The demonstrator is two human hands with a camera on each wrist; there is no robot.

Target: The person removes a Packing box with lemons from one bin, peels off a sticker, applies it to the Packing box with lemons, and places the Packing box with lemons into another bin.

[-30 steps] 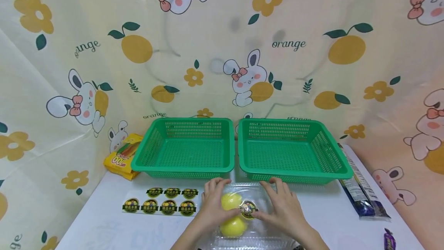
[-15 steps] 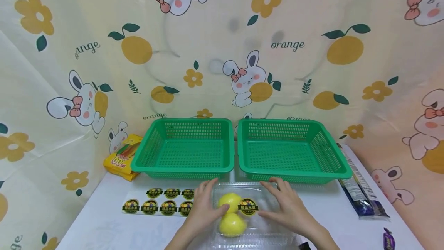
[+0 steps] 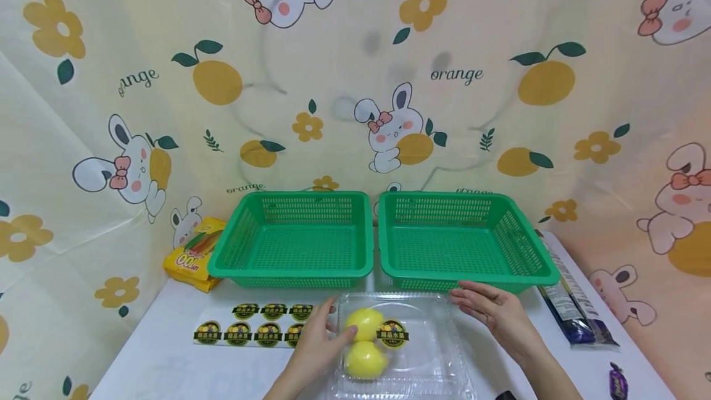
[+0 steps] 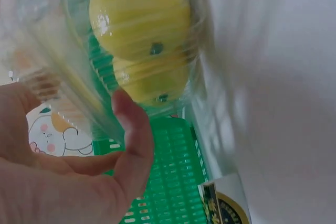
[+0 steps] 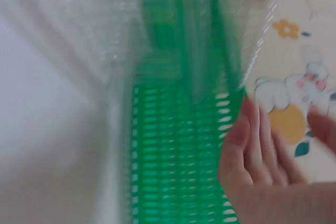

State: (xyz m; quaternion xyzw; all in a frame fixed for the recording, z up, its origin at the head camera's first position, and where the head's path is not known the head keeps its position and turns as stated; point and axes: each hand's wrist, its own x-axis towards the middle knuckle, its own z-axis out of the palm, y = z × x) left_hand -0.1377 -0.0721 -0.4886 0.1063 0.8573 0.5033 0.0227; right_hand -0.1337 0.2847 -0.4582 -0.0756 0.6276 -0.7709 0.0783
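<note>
A clear plastic clamshell fruit box (image 3: 428,350) lies closed on the white table, two yellow lemons (image 3: 366,360) inside its left half. A round black-and-gold sticker (image 3: 392,334) sits on the lid beside them. My left hand (image 3: 316,344) holds the box at its left edge, thumb over the lid and fingers along the outside. In the left wrist view the thumb's tip overlaps the plastic just under the lemons (image 4: 139,14). My right hand (image 3: 502,320) is held off the box's back right corner, fingers extended, nothing in its grasp.
Two green baskets (image 3: 291,283) stand side by side behind the box. A sheet of round stickers (image 3: 239,332) lies at left, near a yellow snack bag (image 3: 194,258). Dark packets (image 3: 577,310) and a purple wrapped candy (image 3: 618,381) lie at right. A black object (image 3: 505,395) shows at the bottom edge.
My right hand has left the lid and moved right, its fingers straightening. My left hand has shifted slightly left to the box's edge. The sticker is now uncovered.
</note>
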